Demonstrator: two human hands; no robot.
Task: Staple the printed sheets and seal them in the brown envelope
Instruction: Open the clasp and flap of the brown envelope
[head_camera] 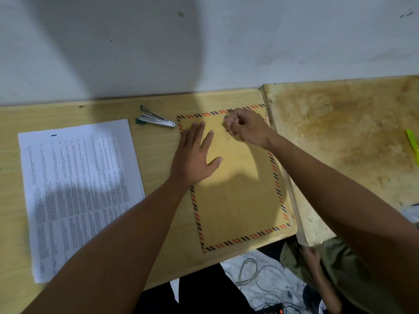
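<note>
Brown envelope (pixel 235 177) is lying flat on the bench (pixel 156 143), the left hand (pixel 195 155) pressing it with fingers spread while the right hand (pixel 244 126) is pinching the string at its closure. Printed sheets (pixel 79 189) are sitting apart to the left, the stapler (pixel 156 120) between them, so filling and sealing look undone; whether they are stapled I cannot tell.

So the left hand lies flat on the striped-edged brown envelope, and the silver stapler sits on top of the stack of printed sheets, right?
Not quite. The head view shows the silver stapler with green ends lying on the bare wooden table, between the stack of printed sheets and the striped-edged brown envelope, not on the sheets. The left hand does lie flat on the envelope.
</note>
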